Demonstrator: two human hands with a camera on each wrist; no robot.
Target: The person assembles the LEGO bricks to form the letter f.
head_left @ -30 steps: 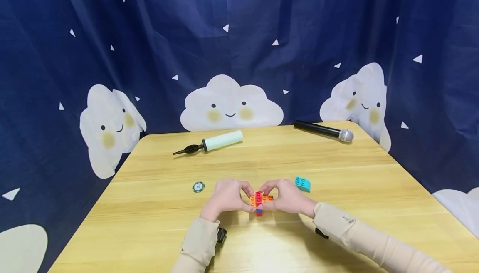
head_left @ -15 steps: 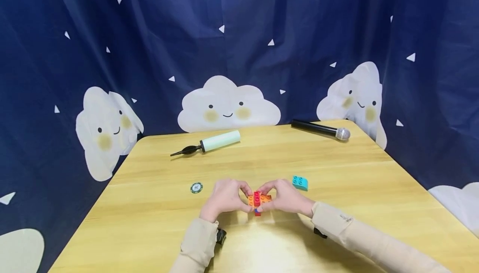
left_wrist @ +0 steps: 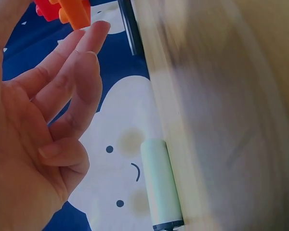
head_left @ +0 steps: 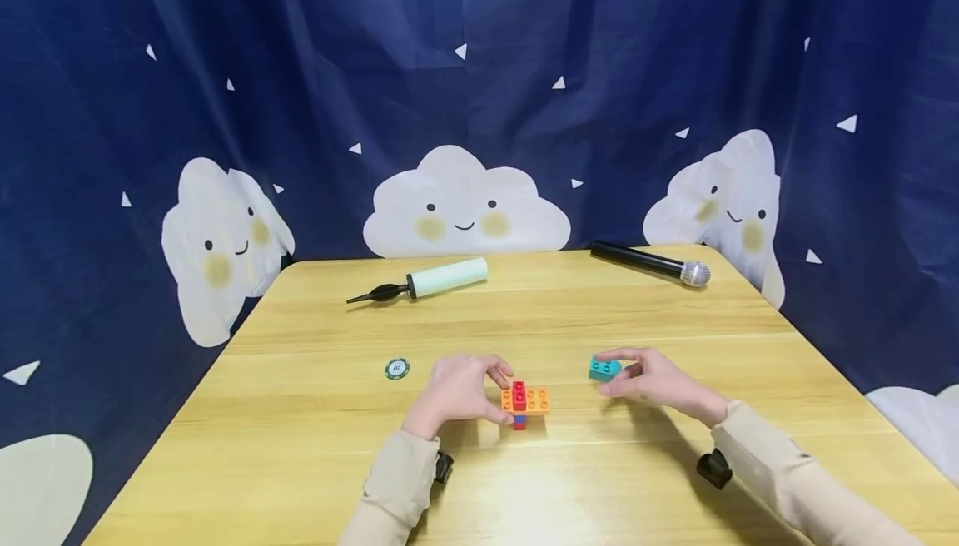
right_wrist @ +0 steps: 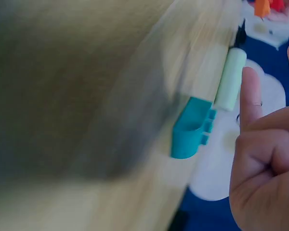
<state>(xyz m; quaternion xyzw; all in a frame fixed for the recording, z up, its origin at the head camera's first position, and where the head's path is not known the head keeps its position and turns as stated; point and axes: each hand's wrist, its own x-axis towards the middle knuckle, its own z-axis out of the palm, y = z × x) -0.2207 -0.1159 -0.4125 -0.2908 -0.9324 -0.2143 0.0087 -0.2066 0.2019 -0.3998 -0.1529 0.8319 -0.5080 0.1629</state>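
In the head view a small build of toy building bricks [head_left: 535,401] stands near the middle of the table. A red brick [head_left: 519,394] tops its flat orange brick, and a blue and red column shows underneath. My left hand [head_left: 459,396] holds the orange brick's left end between thumb and fingers. Over by the teal brick [head_left: 603,369] hovers my right hand [head_left: 652,379], with thumb and forefinger spread. The right wrist view shows that teal brick [right_wrist: 190,129] on the table, studs to one side, apart from the fingers. Only a corner of the orange brick [left_wrist: 77,13] enters the left wrist view.
A poker chip [head_left: 397,369] lies left of the left hand. Toward the back of the wooden table [head_left: 315,446] are a pale green hand pump [head_left: 448,278] and a black microphone [head_left: 648,262]. A dark blue cloud-print curtain [head_left: 464,96] hangs behind.
My right hand has let go of the brick build and moved right to the teal brick. The left hand stays at the build, which has kept its place.
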